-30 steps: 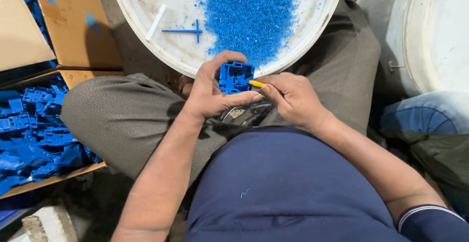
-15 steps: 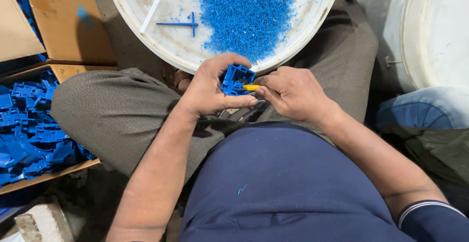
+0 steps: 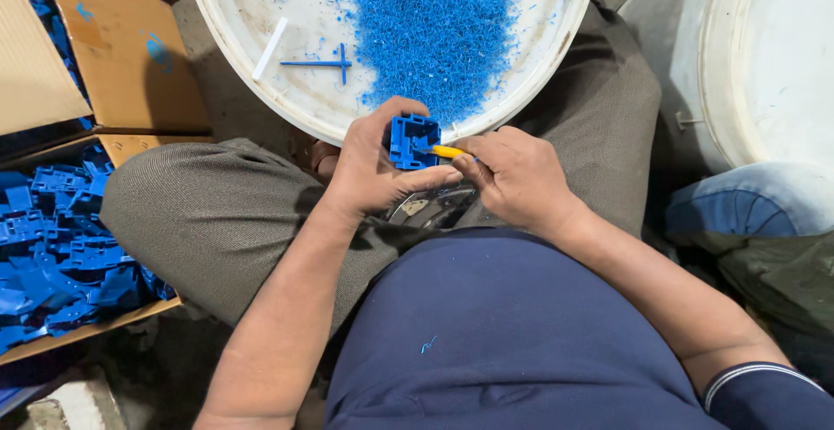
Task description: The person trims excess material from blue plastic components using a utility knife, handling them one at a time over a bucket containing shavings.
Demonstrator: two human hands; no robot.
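Centrally, over the lap: left hand (image 3: 369, 169) wrapped shut around a small blue plastic part (image 3: 412, 139), square and box-like with open cells, thumb lying along its near edge and fingers curled behind it. Right hand (image 3: 512, 178) closed on a yellow-handled tool (image 3: 448, 151), its tip touching the part's right side; the rest of the handle is hidden in the fist. Just beyond the grip: white round tub (image 3: 226, 39), holding a heap of blue plastic shavings (image 3: 430, 30) directly ahead of the part, plus a white stick (image 3: 270, 48) and a thin blue cross-shaped piece (image 3: 323, 63) lying ahead and to the left. Just below the grip, between the two wrists: a dark metallic object (image 3: 426, 207) resting on the lap, kind not discernible. Well to the left of the grip: cardboard box (image 3: 130, 148) filled with blue plastic parts (image 3: 52, 239), piled loosely. Well to the right: second white round container (image 3: 773, 56), partly out of frame. Wearer: grey trousers, navy shirt.
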